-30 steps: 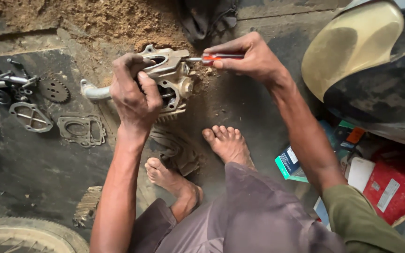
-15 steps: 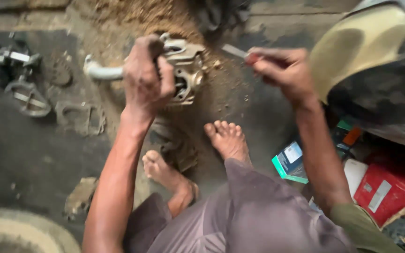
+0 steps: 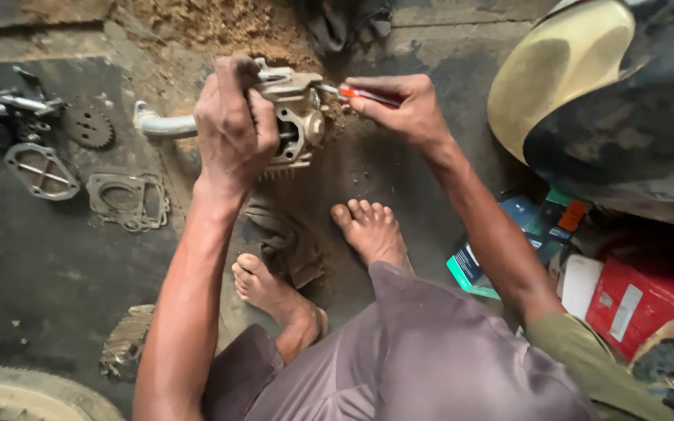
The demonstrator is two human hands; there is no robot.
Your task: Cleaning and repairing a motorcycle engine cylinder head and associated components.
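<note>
Left hand (image 3: 232,129) fingers wrap the engine head (image 3: 294,117); right hand (image 3: 399,105) pinches a red-handled screwdriver (image 3: 364,95) against it

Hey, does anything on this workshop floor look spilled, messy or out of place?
Yes. Brown sawdust-like grit lies spilled across the dark floor just beyond the engine part that the left hand grips. Loose gaskets and a sprocket lie scattered at left.

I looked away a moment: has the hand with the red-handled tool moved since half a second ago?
Yes. The right hand has come back in toward the metal engine part, so the red-handled tool now touches it.
</note>
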